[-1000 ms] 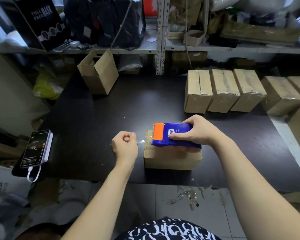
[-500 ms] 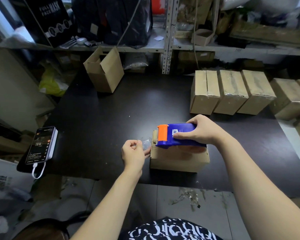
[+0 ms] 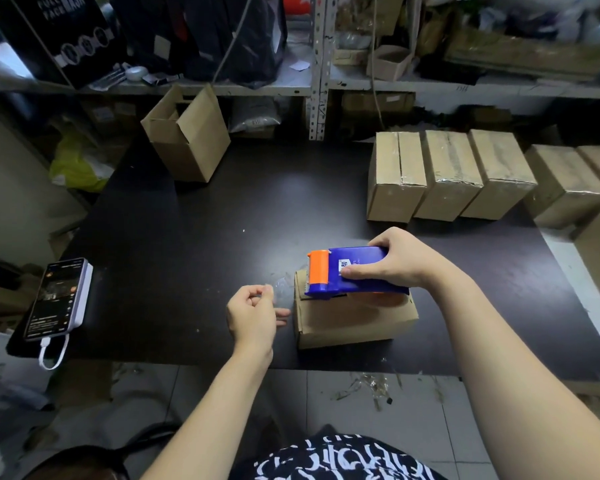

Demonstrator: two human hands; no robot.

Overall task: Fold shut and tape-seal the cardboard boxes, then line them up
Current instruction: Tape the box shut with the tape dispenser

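reading "full face mask", white lettering is seen on a shelved black carton (image 3: 66, 36). the tape dispenser (image 3: 319, 271) is gripped by the right hand (image 3: 402, 263) atop the cardboard box (image 3: 350, 323) near the front edge of the table (image 3: 222, 237). clear tape (image 3: 282, 289) is pinched by the left hand (image 3: 252, 317) just beside it.

A box (image 3: 354, 323) is sitting near the front edge of the table (image 3: 222, 220), right of centre. A tape dispenser (image 3: 357, 273) is resting on top of it, with the right hand (image 3: 404, 263) gripping it from above. The left hand (image 3: 253, 315) is hovering just left of the box, pinching a strip of tape (image 3: 282, 289) that is running from the dispenser's left end. A phone (image 3: 58, 299) is lying at the table's front left corner. An open box (image 3: 187, 140) is standing at the back left. A row of sealed boxes (image 3: 445, 174) is standing side by side, touching, at the back right. A shelf (image 3: 257, 88) is running behind the table.
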